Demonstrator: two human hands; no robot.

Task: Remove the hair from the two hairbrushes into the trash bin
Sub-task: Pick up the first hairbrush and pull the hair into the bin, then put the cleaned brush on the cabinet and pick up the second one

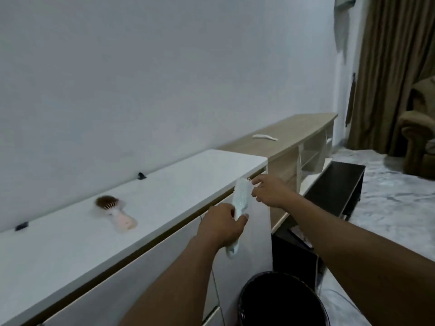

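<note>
- Your left hand (221, 228) is closed around the handle of a pale blue-white hairbrush (240, 201), thumb across the front. The handle end pokes out below your fist.
- That brush is held in the air just off the front edge of the white table (70, 250), head pointing up and away, back side toward you. A few bristle tips show at the top and left edge of the head; whether hair is caught in it you can't tell, as the frame is blurred.
- Your right hand (270, 192) is at the top of the brush head, fingers loosely curled with fingertips at the bristle end. It looks like a pinch, but whether it has hold of any hair can't be told.
- The second hairbrush (115, 211) lies flat on the table well to the left, bristles up. Pinkish-white handle points toward you and to the right; the round head is covered by a dark brown clump of hair with light bristles showing through.
- The black trash bin (280, 302) stands on the floor at the table's end, below and to the right of the held brush. Its inside is dark, contents not visible.
- A white comb-like item (264, 137) rests on the wooden shelf (294, 130) farther right.
</note>
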